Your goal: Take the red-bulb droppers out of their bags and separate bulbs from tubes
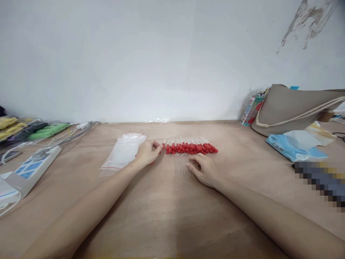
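Note:
Thin glass tubes with red rubber bulbs, which look like droppers (188,146), lie side by side in a row with the bulbs toward me. Bare clear glass tubes (181,167) form a smaller bundle just in front of them. My left hand (148,151) is at the row's left end, its thumb and forefinger closed on a red rubber bulb (163,146); whether a tube is in that bulb is unclear. More red bulbs peek out from under this palm. My right hand (203,169) rests at the right side of the bare tubes, fingers curved, thumb and forefinger apart.
Clear zip bags (121,153) lie left of my left hand. Farther left are a white power strip (40,169) with cables and a green bundle (48,130). On the right stand a grey bag (291,108), a bottle (252,109) and a blue tissue pack (288,147).

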`<state>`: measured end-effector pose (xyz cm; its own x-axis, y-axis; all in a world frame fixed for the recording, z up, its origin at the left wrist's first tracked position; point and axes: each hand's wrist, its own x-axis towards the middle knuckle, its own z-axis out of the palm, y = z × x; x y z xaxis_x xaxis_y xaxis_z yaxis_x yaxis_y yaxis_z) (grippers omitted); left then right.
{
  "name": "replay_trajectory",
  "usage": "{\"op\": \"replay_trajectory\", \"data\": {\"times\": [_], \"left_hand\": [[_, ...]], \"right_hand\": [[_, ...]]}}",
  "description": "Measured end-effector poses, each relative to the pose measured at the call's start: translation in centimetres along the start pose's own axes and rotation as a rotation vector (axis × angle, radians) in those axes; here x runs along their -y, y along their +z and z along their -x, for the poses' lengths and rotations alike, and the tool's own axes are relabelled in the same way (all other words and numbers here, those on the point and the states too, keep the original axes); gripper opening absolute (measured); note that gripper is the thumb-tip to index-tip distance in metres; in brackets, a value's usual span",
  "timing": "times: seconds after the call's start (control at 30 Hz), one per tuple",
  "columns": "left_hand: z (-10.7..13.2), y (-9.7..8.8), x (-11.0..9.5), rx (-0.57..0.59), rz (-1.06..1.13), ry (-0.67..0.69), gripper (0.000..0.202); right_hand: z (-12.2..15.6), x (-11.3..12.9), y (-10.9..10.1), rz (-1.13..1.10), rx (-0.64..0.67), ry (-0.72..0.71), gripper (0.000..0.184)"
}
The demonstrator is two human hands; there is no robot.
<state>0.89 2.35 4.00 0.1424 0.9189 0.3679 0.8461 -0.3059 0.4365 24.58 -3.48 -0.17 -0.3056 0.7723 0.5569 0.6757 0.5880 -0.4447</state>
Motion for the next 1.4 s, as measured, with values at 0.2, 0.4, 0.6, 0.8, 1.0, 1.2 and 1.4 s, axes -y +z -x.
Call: {"op": "replay_trajectory", "data": {"times": [0.2, 0.4, 0.6, 0.8, 1.0, 1.2, 1.4], "left_hand": [[1.8, -0.7, 0.5, -0.08, 0.139, -0.073, 0.03], [5.5, -0.5, 0.3, -0.052, 0.195, 0.165, 0.023], [6.7, -0.1, -0.4, 0.014, 0.062, 0.436, 0.016], [6.9, 0.7, -0.7, 0.032, 0.058, 0.569, 0.015], [7.0, 0.9, -1.5, 0.004, 0.082, 0.597, 0.02], [6.6, 1.6, -3.1, 0.085, 0.014, 0.646, 0.023], [6.6, 1.5, -3.5, 0.119, -0.191, 0.689, 0.027]], "right_hand": [[-0.1, -0.5, 0.2, -0.031, -0.021, 0.052, 0.021], [0.2, -1.1, 0.6, -0.085, -0.211, 0.04, 0.039], [0.3, -0.1, -0.3, 0.041, -0.108, -0.206, 0.044], [0.3, 0.0, 0.1, 0.13, 0.029, -0.329, 0.027], [0.3, 0.1, 0.3, 0.097, 0.018, -0.37, 0.021], [0.5, 0.5, 1.0, 0.119, -0.018, -0.431, 0.019], [1.0, 0.0, 1.5, 0.059, 0.037, -0.448, 0.02]]}}
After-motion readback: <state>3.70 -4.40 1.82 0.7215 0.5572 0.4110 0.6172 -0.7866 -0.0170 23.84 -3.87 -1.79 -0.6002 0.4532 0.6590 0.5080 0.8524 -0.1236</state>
